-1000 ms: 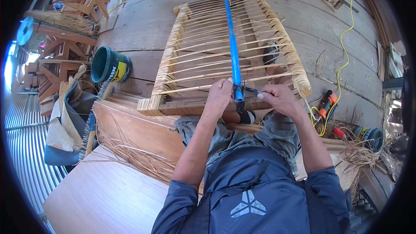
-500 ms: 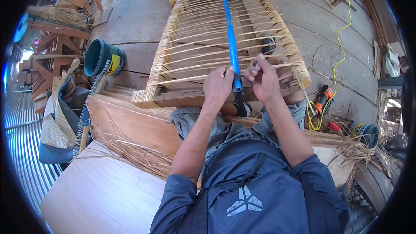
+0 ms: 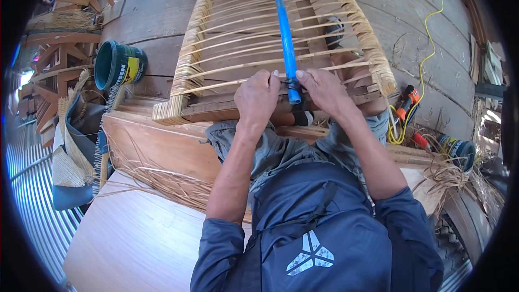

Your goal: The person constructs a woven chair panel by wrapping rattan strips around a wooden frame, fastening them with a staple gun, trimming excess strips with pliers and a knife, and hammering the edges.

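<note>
A blue pipe (image 3: 285, 32) runs lengthwise over a wooden frame strung with rattan strands (image 3: 248, 54). Near the pipe's close end, a dark strip (image 3: 293, 83) is wrapped round it and the frame's front wooden rail (image 3: 216, 112). My left hand (image 3: 258, 96) is closed at the left of this strip, thumb and fingers pinched together. On the other side my right hand (image 3: 326, 93) is also closed, its thumb against the strip. The strip's ends are mostly hidden in my fingers. Rattan binding (image 3: 373, 59) covers the frame's side rails.
A green bucket (image 3: 120, 65) stands at the left. To the right lie an orange-and-black power tool (image 3: 406, 103), a yellow cord (image 3: 424, 48) and another bucket (image 3: 457, 151). Loose rattan strands (image 3: 167, 184) rest on a wooden bench beside a pale board (image 3: 146, 232).
My right hand has come down and in to the pipe's near end, and both hands are now close against the dark strip. The whole view has shifted slightly.
</note>
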Demonstrator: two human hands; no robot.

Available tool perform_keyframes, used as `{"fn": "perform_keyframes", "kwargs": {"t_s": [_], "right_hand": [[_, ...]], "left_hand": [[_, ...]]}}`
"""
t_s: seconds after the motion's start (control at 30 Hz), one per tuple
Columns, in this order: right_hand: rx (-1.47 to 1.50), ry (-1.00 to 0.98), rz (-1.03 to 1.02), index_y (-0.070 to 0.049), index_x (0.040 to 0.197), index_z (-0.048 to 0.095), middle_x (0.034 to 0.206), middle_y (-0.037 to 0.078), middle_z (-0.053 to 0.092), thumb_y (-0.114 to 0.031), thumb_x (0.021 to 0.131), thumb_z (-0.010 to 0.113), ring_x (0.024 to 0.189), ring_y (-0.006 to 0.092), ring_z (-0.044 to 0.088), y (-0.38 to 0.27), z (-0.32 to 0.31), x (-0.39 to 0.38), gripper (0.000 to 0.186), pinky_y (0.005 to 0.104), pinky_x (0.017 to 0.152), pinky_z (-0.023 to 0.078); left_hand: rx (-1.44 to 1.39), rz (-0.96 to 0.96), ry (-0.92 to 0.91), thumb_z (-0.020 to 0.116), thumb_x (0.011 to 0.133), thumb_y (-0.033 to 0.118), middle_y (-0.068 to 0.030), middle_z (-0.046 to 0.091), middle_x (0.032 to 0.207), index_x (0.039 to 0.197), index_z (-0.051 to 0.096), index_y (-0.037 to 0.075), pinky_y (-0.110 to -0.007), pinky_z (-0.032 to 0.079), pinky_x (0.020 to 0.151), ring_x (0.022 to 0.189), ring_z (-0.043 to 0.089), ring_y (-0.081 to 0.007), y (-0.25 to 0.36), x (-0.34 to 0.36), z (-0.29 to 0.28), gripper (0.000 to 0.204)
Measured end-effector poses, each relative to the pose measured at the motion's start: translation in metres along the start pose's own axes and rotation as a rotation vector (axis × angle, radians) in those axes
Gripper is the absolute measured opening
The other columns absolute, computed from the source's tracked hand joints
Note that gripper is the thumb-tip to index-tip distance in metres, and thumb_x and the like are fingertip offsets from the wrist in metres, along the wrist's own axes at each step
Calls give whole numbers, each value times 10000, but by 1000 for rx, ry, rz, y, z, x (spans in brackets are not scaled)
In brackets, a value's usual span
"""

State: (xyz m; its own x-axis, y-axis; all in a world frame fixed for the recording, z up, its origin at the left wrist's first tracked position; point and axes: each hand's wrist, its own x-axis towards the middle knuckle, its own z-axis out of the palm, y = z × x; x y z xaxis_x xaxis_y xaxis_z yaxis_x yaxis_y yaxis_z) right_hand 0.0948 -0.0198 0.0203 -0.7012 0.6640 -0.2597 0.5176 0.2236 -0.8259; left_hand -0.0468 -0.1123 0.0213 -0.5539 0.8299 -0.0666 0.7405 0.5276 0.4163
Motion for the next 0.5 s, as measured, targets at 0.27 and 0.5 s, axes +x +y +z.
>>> {"fn": "perform_keyframes", "kwargs": {"t_s": [0.27,0.5], "right_hand": [[188,28,72,34,834,556,695,169,533,-338,938,452,661,284,517,-2,-19,-10,400,359,645,422],[414,-13,66,-49,704,477,610,-13,439,-305,939,510,545,74,406,13,-13,-9,349,233,499,353]], "left_hand": [[-85,109,-59,510,867,329,-174,628,743,745,620,50,-486,469,661,721,605,-379,14,16,-27,323],[-570,-57,-226,504,843,295,-238,582,742,753,596,-25,-463,438,667,742,561,-416,8,26,-28,345]]}}
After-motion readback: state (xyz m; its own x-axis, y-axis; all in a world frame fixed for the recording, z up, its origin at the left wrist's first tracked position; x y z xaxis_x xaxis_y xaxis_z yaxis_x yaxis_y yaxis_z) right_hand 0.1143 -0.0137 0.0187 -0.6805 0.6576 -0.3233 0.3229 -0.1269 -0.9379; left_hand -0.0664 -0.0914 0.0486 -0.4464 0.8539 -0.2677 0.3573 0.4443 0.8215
